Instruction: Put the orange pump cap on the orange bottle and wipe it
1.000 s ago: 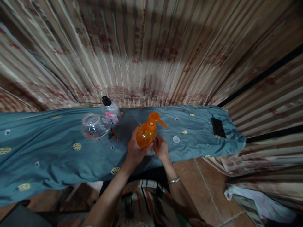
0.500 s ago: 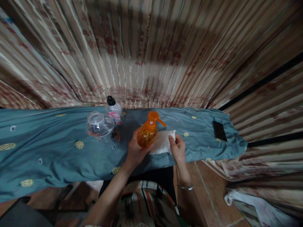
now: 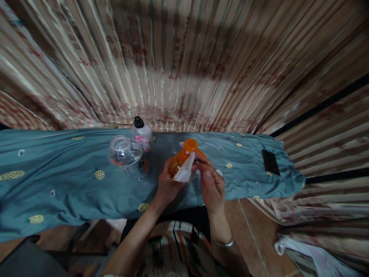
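An orange pump bottle [image 3: 176,165] is tilted over the middle of the cloth-covered table, its pump head up and leaning right. Fingers of my left hand [image 3: 168,184] are wrapped round its lower body from the left. A white tissue [image 3: 185,171] lies against the right side of the bottle, just under the pump head, covering part of it. My right hand [image 3: 212,185] is at the tissue with fingers bent and pinched on it; the fingertips are partly hidden.
Left of my hands stands a clear plastic container with a domed top [image 3: 123,154]. Behind it is a clear bottle with a black cap and pink label [image 3: 143,136]. A flat black rectangular object [image 3: 271,162] lies at the right end of the teal patterned cloth [image 3: 83,188]. A pleated curtain [image 3: 184,73] hangs behind.
My right hand has brought the tissue leftward, from spread out beside the bottle to up against its side. My left hand keeps its hold on the bottle.
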The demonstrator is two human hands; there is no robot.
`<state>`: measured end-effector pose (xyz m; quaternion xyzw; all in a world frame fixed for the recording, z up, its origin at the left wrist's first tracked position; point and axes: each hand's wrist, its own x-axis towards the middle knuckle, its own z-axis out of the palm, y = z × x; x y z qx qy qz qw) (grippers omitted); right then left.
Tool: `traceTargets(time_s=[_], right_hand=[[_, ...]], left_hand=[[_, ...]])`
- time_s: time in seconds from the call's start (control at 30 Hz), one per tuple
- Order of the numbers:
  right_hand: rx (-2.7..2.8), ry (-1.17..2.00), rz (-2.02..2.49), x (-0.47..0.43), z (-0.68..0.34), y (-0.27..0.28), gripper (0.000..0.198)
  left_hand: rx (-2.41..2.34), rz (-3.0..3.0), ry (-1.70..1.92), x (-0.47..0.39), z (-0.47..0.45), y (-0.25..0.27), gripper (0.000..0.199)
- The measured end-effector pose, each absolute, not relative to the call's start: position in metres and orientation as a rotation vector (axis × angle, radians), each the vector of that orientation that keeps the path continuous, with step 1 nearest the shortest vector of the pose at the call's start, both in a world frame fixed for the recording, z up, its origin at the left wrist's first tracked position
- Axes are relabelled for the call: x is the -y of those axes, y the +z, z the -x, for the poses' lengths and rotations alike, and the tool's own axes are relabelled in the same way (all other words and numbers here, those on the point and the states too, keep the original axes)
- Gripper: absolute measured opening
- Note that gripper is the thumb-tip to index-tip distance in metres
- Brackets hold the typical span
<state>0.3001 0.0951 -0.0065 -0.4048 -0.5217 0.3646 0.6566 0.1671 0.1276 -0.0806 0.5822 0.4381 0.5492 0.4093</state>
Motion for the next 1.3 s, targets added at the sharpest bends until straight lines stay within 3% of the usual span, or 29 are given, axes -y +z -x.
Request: traceTargets(time_s=[0.07, 0.13, 0.2, 0.37, 0.5, 0.83, 1.07, 1.17, 1.23, 1.3], right_hand=[[1.137, 0.755, 0.97, -0.101, -0.297, -0.008, 0.017], [1.145, 0.661, 1.052, -0.108, -0.296, -0.006, 0.042], [1.221, 0.571, 1.154, -0.115, -0.294, -0.001, 0.053], [1.401, 0.585, 1.292, -0.127, -0.281, 0.01, 0.014], [1.397, 0.624, 1.259, -0.134, -0.277, 0.01, 0.011], [1.537, 1.24, 0.898, -0.159, -0.319, 0.014, 0.027], [1.601, 1.524, 0.807, -0.185, -0.328, 0.038, 0.035], [1.599, 1.35, 0.889, -0.172, -0.314, 0.038, 0.022], [1.453, 0.993, 0.99, -0.157, -0.298, 0.031, 0.008], [1.32, 0.713, 1.121, -0.145, -0.282, 0.023, 0.01]], left_hand=[[-1.072, -1.487, 1.389, -0.128, -0.167, -0.081, 0.061], [-1.051, -1.5, 1.384, -0.127, -0.168, -0.081, 0.061], [-1.039, -1.507, 1.37, -0.126, -0.169, -0.083, 0.062], [-1.01, -1.533, 1.352, -0.125, -0.171, -0.09, 0.061], [-1.039, -1.541, 1.334, -0.125, -0.167, -0.091, 0.063], [-1.126, -1.464, 1.206, -0.122, -0.168, -0.081, 0.073], [-1.145, -1.469, 1.172, -0.124, -0.165, -0.069, 0.068], [-1.146, -1.472, 1.19, -0.123, -0.165, -0.071, 0.072], [-1.136, -1.48, 1.212, -0.122, -0.168, -0.075, 0.072], [-1.107, -1.493, 1.236, -0.12, -0.17, -0.078, 0.067]])
